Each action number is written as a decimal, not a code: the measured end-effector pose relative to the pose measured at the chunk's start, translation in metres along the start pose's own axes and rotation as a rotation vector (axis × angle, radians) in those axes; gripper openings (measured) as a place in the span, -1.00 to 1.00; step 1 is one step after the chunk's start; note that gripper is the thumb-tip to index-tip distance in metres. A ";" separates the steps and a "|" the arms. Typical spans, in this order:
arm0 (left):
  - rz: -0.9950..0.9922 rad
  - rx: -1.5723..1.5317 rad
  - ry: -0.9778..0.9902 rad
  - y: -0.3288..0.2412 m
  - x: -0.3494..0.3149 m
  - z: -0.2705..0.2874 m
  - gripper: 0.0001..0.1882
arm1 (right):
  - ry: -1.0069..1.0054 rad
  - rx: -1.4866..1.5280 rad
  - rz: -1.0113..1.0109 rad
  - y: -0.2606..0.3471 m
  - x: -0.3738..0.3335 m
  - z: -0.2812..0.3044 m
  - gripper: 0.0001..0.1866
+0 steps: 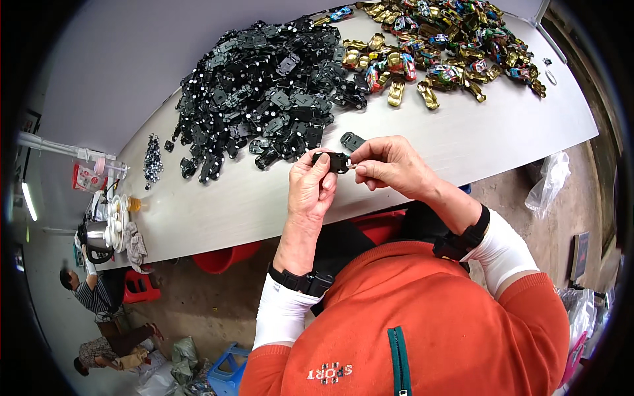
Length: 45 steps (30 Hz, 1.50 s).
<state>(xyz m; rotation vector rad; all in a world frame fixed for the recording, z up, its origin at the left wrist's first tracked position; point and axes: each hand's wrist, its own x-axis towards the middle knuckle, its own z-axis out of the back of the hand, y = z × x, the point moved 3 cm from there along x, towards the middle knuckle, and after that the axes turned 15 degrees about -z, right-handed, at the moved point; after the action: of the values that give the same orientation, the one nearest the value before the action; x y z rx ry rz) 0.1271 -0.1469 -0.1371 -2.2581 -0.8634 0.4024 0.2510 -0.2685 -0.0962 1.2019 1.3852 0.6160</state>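
Above the near edge of the table, my left hand (309,184) grips a black toy car chassis (333,162) between thumb and fingers. My right hand (391,166) meets it from the right, thumb and forefinger pinched at the chassis's end on a small pale, shiny piece (351,165), too small to name. Just beyond my hands a single dark chassis (352,140) lies on the table. Farther off rises a big heap of black toy car chassis (264,99). At its right spreads a heap of gold and coloured toy car bodies (456,49).
Left of the black heap is a small pile of shiny wheel parts (152,162). The pale table (515,142) curves across the view. White cups (117,221) and a cloth (135,247) sit at its left end. Red stools and two other people (92,294) are at lower left.
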 end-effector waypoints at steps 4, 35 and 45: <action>-0.015 0.042 0.007 -0.001 0.002 -0.005 -0.91 | 0.002 0.061 0.001 0.001 -0.001 0.002 -0.89; -0.369 0.434 -0.052 -0.006 -0.004 -0.038 -0.93 | -0.321 -0.258 0.285 -0.023 0.021 0.007 -0.88; -0.148 0.469 -0.005 -0.016 0.005 -0.037 -0.89 | 0.097 0.136 -0.083 -0.018 0.015 0.012 -0.78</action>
<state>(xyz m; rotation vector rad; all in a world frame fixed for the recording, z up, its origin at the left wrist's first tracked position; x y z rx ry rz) 0.1418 -0.1527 -0.0993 -1.7535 -0.8325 0.4853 0.2588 -0.2648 -0.1210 1.2279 1.5721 0.5344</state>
